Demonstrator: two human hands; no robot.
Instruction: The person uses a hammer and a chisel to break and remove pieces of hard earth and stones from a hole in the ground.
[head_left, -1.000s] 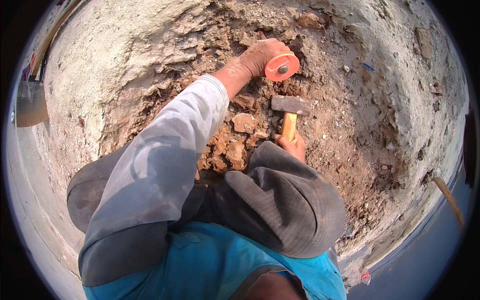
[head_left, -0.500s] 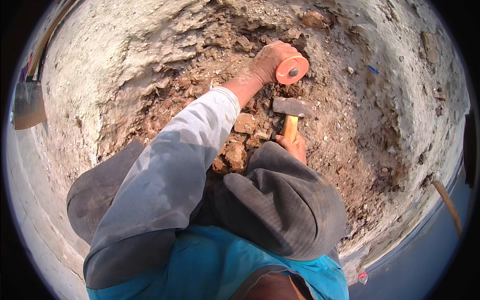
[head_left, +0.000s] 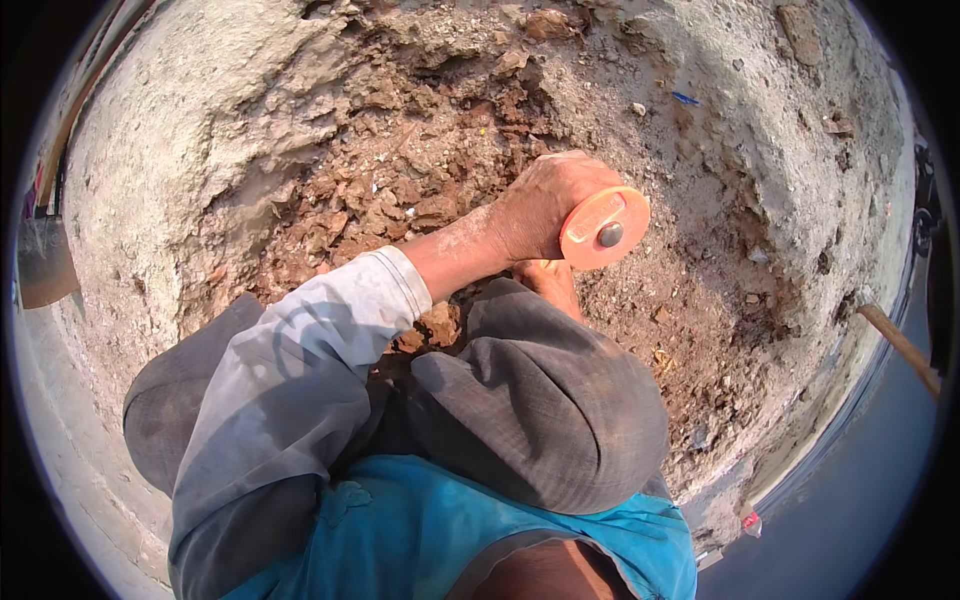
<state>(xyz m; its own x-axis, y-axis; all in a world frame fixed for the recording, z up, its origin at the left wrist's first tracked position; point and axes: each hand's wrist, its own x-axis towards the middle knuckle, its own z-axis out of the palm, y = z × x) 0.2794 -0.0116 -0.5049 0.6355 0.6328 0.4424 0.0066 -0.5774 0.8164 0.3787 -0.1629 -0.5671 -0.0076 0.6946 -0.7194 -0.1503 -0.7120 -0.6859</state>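
My left hand (head_left: 548,203) is closed around a chisel with a round orange hand guard (head_left: 588,212); its grey metal striking end (head_left: 610,235) points up toward me. The chisel's shaft and tip are hidden below the fist. Just under it, my right hand (head_left: 555,288) grips the wooden handle (head_left: 535,266) of a hammer. The left hand and guard cover the hammer's head. Broken reddish-brown soil and clods (head_left: 330,228) lie to the left of both hands, in a hollowed patch of rough ground.
My bent knees (head_left: 560,400) stand close below the hands. A flat metal blade (head_left: 45,262) is at the far left. A wooden stick (head_left: 900,348) juts out at the right edge. Pale rough ground (head_left: 740,200) rises around the hollow, with a small blue scrap (head_left: 685,98) on it.
My left hand has come back toward me and to the right with the chisel, now covering the hammer's head. My right hand still holds the hammer near my knee. The view has shifted slightly.
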